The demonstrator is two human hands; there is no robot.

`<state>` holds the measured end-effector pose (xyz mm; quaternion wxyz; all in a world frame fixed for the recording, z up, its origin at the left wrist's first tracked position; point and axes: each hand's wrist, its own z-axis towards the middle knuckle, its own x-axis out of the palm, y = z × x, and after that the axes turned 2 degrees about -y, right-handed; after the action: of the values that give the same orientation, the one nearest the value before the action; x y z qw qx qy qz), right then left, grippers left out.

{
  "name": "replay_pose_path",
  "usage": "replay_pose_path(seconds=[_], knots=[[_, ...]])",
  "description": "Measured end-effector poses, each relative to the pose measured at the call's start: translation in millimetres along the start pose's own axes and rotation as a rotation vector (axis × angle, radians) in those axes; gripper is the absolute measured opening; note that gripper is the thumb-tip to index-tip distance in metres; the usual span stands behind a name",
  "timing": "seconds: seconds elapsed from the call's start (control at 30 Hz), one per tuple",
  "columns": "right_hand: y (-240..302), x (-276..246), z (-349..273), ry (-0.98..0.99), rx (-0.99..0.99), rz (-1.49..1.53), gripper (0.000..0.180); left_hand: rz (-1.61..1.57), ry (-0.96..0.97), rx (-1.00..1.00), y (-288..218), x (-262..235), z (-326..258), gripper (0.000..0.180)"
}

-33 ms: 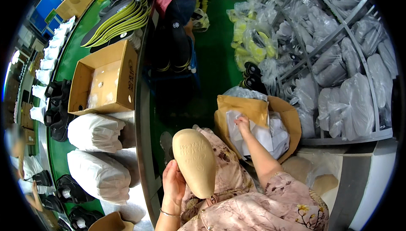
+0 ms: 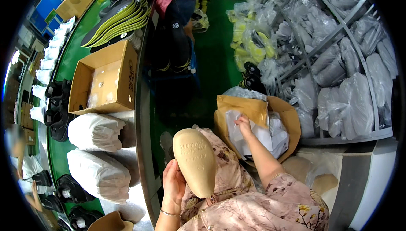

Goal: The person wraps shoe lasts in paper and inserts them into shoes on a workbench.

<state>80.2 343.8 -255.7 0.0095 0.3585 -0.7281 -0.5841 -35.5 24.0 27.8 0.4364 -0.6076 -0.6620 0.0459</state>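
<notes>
**Q:** State of the hands?
**A:** Left hand (image 2: 173, 182) is clamped on the near side edge of a beige sole-shaped form (image 2: 194, 163), upheld over the floral garment (image 2: 237, 205). Right hand (image 2: 243, 126) has its fingers drawn together at white paper (image 2: 263, 137) inside a cardboard box (image 2: 292, 123); whether a sheet is pinched, I cannot tell.

**Q:** Risks?
**A:** In my judgement, the one-sided grip could let the form twist or drop. A hasty pull could tear the paper, or snag it on the brown paper (image 2: 249, 107) behind.

**Q:** Not verified?
**A:** The form's underside and thickness, the left fingertips behind it, and the box's lower contents. A second cardboard box (image 2: 112, 222) is cut off at the lower edge.
</notes>
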Motion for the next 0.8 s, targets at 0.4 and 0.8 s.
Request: replay_pose_path(seconds=[0.4, 0.8], knots=[[230, -96, -177, 0.914, -0.095, 0.638, 0.006, 0.091, -0.072, 0.098, 19, 10, -4, 0.014], [267, -37, -305, 0.966, -1.227, -0.436, 0.015, 0.344, -0.014, 0.231, 11, 1, -42, 0.030]])
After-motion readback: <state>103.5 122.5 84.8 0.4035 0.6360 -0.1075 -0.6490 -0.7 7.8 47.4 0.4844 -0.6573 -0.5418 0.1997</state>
